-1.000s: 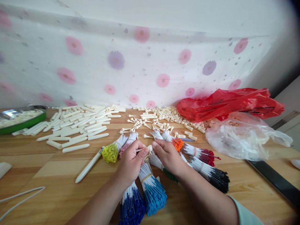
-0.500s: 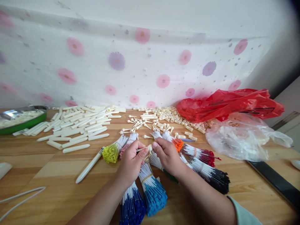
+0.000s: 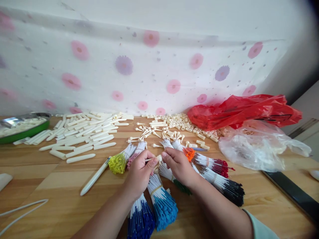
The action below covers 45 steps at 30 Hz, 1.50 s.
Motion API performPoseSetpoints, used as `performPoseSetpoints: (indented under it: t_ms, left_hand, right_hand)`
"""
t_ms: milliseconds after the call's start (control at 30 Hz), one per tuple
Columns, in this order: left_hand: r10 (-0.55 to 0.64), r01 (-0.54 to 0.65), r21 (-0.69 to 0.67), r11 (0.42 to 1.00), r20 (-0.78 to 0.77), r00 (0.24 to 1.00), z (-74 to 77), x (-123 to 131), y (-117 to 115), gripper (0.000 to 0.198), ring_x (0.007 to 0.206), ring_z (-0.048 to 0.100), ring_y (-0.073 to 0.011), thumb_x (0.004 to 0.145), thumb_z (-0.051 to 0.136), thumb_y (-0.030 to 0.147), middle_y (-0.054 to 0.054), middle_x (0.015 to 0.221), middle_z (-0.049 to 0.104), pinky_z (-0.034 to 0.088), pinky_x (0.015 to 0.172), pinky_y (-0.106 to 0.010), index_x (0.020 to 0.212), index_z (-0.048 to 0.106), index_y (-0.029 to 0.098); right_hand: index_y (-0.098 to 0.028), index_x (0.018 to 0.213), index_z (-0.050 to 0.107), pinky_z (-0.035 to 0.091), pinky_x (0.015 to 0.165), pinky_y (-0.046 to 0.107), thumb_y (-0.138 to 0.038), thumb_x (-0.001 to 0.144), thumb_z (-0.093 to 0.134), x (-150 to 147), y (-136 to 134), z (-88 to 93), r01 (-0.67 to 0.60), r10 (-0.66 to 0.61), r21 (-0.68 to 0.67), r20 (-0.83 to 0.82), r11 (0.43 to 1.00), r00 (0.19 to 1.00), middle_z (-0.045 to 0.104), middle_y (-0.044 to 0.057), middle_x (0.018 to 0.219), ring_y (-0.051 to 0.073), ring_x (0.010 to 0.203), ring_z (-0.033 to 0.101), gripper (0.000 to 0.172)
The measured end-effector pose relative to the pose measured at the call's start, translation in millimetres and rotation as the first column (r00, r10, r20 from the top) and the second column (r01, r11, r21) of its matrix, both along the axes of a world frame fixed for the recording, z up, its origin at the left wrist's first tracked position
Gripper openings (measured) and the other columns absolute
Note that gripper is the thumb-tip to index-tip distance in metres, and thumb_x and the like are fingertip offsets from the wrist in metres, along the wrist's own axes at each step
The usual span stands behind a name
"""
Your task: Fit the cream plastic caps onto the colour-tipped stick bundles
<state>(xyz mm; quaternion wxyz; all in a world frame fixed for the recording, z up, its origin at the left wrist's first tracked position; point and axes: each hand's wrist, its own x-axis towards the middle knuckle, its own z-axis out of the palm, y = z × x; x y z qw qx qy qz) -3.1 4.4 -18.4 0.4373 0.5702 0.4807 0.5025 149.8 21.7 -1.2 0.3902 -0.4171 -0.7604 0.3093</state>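
Observation:
My left hand is closed in a pinch on a thin white refill rod, held level above the table. My right hand pinches a small cream plastic piece at the rod's right end. Both hands meet over bundles of colour-tipped refills: yellow, light blue, dark blue, orange, red and black. A whole cream pen lies left of my left hand.
A heap of cream pen barrels lies at the back left by a green tray. Small cream tips and springs are scattered at the back centre. A red bag and clear bag sit right. A white cord lies front left.

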Motion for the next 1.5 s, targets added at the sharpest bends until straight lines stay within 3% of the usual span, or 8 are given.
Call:
performPoseSetpoints:
  t_ms: [233,433,633,767,933,1067,1233,1500]
  left_hand:
    - [-0.01,0.01,-0.021,1.0,0.026,1.0,2.4,-2.8,1.0,0.028,0.043,0.033,-0.0094,0.08,0.055,0.043,0.007,0.044,0.04,0.027,0.045,-0.021,0.066,0.049,0.02]
    - [0.025,-0.004,0.122,0.992,-0.165,0.986,7.1,-5.9,0.3,0.025,0.049,0.044,-0.0111,0.079,0.057,0.037,0.005,0.049,0.048,0.034,0.051,-0.022,0.063,0.053,0.019]
    - [0.108,0.03,-0.261,0.965,0.498,0.86,9.4,-13.3,14.3,0.017,0.033,0.028,-0.0034,0.071,0.067,0.029,0.01,0.044,0.04,0.02,0.034,-0.015,0.071,0.055,0.018]
    - [0.174,0.056,-0.318,0.947,0.65,0.739,15.4,-25.2,20.9,0.01,0.035,0.032,-0.0019,0.066,0.059,0.012,0.007,0.052,0.045,0.019,0.032,-0.011,0.072,0.051,0.017]
    - [0.228,0.085,-0.357,0.93,0.745,0.627,15.6,-30.9,24.0,0.023,0.039,0.039,-0.0027,0.054,0.045,-0.004,0.002,0.057,0.049,0.027,0.034,-0.012,0.067,0.049,0.014]
    - [0.234,0.094,-0.354,0.931,0.772,0.59,13.8,-31.7,25.4,0.026,0.04,0.04,-0.003,0.052,0.041,-0.008,0.0,0.059,0.051,0.028,0.035,-0.012,0.065,0.049,0.013]
    - [0.243,0.071,-0.348,0.935,0.77,0.59,14.6,-33.0,26.7,0.025,0.038,0.039,-0.0015,0.06,0.041,-0.01,-0.001,0.059,0.053,0.026,0.034,-0.01,0.066,0.049,0.013]
    - [0.196,0.036,-0.309,0.951,0.686,0.7,15.8,-27.6,21.4,0.012,0.034,0.032,0.0,0.076,0.048,0.003,0.0,0.061,0.057,0.02,0.032,-0.009,0.077,0.052,0.014]
  right_hand:
    - [-0.018,0.071,0.047,0.035,0.059,0.023,-0.027,0.088,0.044,-1.3,-1.2,0.7,0.021,-0.02,0.061,-0.008,0.998,1.0,0.048,-0.001,0.067,0.012,0.064,0.044,0.02]
    - [-0.019,0.063,0.042,0.033,0.05,0.021,-0.037,0.087,0.043,-5.6,0.3,1.2,-0.114,0.037,-0.292,-0.255,0.95,0.966,0.042,-0.005,0.052,0.009,0.048,0.038,0.03]
    - [-0.02,0.059,0.039,0.032,0.042,0.02,-0.035,0.085,0.038,-2.9,53.5,4.2,0.092,-0.11,-0.29,-0.048,0.953,0.993,0.041,-0.005,0.046,0.008,0.04,0.039,0.031]
    - [-0.017,0.057,0.048,0.035,0.047,0.021,-0.023,0.083,0.04,4.7,87.6,1.9,0.169,-0.14,-0.185,0.163,0.968,0.977,0.047,-0.002,0.047,0.01,0.045,0.047,0.028]
    - [-0.016,0.075,0.069,0.04,0.071,0.024,-0.005,0.069,0.053,4.4,83.8,-0.9,-0.114,0.127,-0.056,0.448,0.992,0.885,0.064,0.003,0.079,0.015,0.077,0.056,0.021]
    - [-0.021,0.072,0.074,0.039,0.078,0.024,0.003,0.061,0.055,-7.3,81.4,-2.4,-0.41,0.404,-0.143,0.62,0.901,0.672,0.064,0.002,0.081,0.016,0.083,0.055,0.032]
    - [-0.018,0.065,0.072,0.039,0.072,0.026,0.002,0.059,0.058,-23.9,89.5,-8.0,-0.478,0.428,-0.161,0.734,0.864,0.527,0.06,0.003,0.073,0.017,0.075,0.051,0.026]
    - [-0.014,0.071,0.063,0.039,0.067,0.023,0.0,0.065,0.059,-11.0,89.0,8.3,-0.377,0.315,-0.047,0.65,0.925,0.691,0.059,0.002,0.075,0.013,0.071,0.051,0.016]
